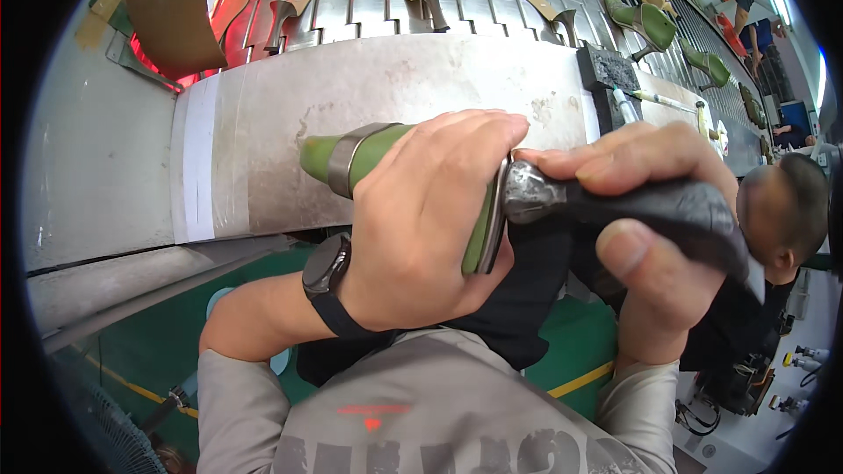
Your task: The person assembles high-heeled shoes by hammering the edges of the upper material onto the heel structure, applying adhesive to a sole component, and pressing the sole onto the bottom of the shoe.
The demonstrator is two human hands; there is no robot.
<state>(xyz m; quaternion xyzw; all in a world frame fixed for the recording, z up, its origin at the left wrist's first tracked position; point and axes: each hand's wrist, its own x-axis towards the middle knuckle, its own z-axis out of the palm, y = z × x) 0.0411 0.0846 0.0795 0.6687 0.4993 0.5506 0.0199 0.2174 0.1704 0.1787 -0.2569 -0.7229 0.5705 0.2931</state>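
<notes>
My left hand is closed around a green shoe last, its tip pointing left. A shiny brownish-grey strap wraps across the last, and another grey edge shows at its right end. In my right hand is a dark cobbler's hammer, held close about its head. The hammer's rounded metal face rests at or very near the last's right end, beside my left fingers. Its other end tapers to a thin claw-like edge. The handle is hidden.
Behind a pale bench edge, a slatted metal conveyor carries several tan soles with heels and green shoes. A black block and syringe-like tubes lie to the right. Another person is close on my right.
</notes>
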